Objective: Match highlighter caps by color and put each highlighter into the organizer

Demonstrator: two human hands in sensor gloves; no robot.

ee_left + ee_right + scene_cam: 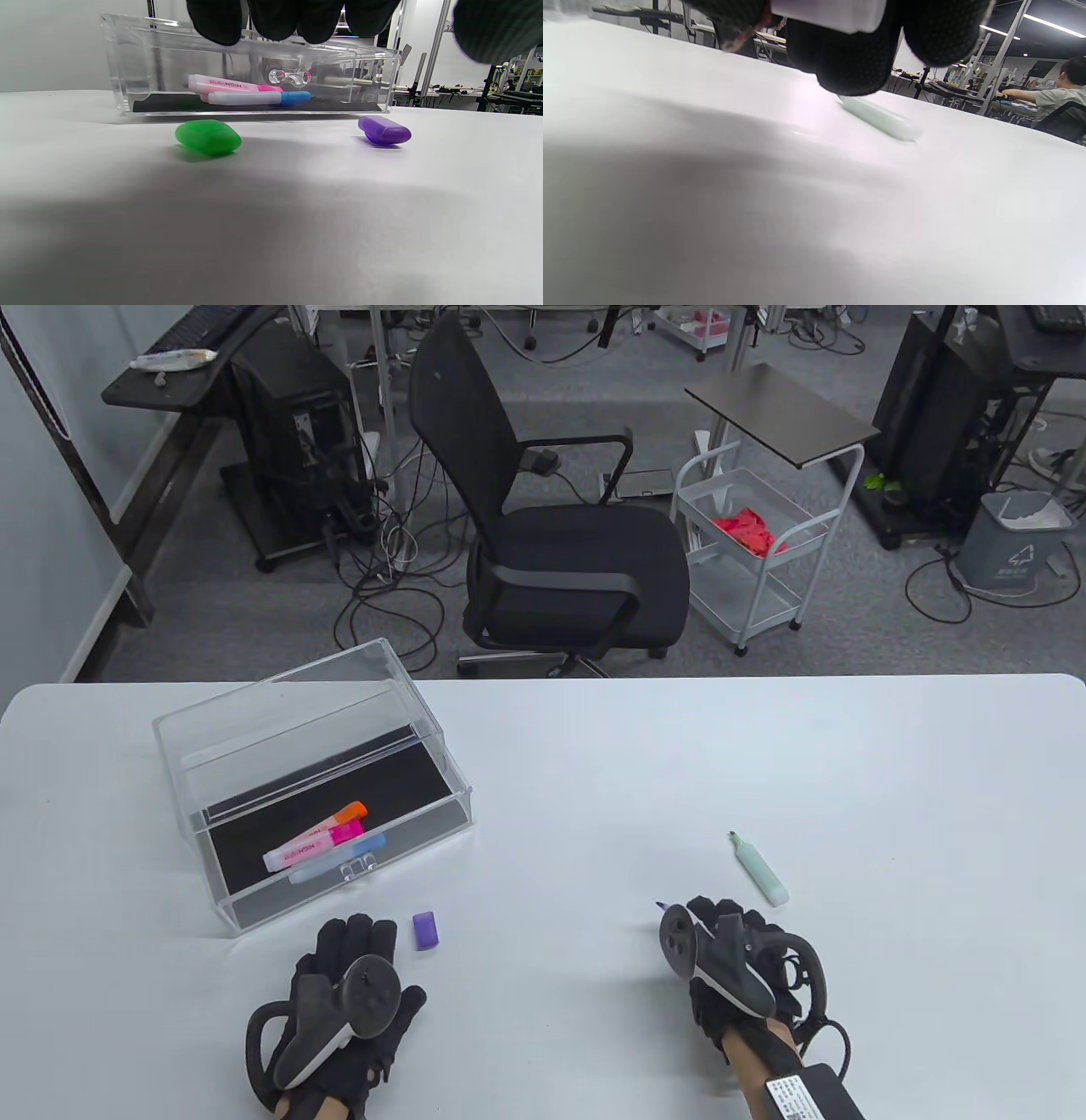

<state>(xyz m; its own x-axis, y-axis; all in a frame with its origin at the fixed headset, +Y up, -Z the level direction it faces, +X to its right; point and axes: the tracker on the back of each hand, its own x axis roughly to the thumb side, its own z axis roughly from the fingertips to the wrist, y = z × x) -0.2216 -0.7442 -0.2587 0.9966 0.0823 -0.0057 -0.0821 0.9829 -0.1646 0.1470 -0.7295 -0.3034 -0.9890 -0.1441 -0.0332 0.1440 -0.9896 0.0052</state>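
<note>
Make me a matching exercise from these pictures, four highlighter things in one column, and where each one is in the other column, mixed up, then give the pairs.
Things
1. purple cap
2. green cap
3. pale green highlighter
4. pink highlighter

Places
A. inside the clear organizer
B. on the table, uncapped, beyond the right hand
C. on the table, under the left hand's fingers
D. on the table, right of the left hand's fingertips

Pairs: 1-D, 2-C, 3-B, 4-A
</note>
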